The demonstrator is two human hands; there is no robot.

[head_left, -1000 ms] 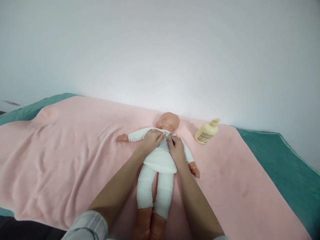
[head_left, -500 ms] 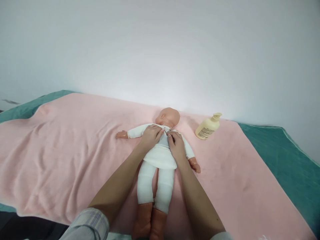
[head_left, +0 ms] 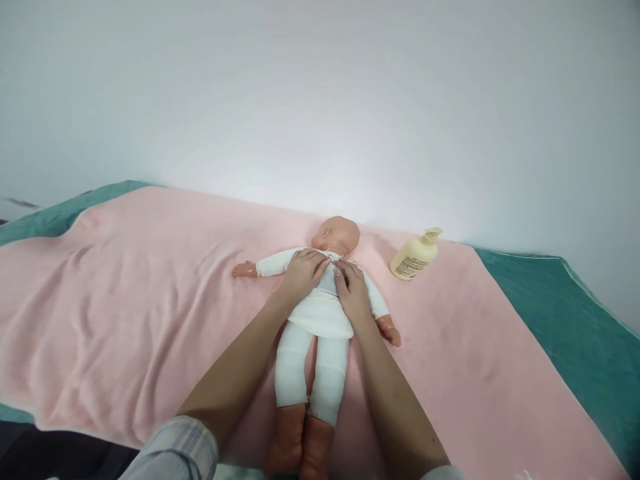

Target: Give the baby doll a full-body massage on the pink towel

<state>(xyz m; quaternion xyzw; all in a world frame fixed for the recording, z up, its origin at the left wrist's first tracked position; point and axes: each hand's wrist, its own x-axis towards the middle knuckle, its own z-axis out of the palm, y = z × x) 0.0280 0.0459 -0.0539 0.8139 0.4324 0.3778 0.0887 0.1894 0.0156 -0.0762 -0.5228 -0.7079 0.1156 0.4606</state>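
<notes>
A baby doll with a white cloth body and plastic head, hands and feet lies face down or with its head turned aside, head toward the wall. My left hand lies flat on the left side of its upper torso, fingers stretched toward the shoulder. Opposite it, my right hand rests on the right side, fingers laid over the cloth. Both thumbs point inward and nearly meet below the neck, where a thin dark cord or seam shows. Neither hand holds anything visible.
Beyond the doll's right-hand arm stands a pale yellow pump bottle with printed text. A pink blanket lies under everything, wrinkled at the left. Green padding shows at both sides. A white wall rises behind.
The hands stay on the doll's upper torso, with only a very slight shift of the fingers. The doll and bottle keep their places.
</notes>
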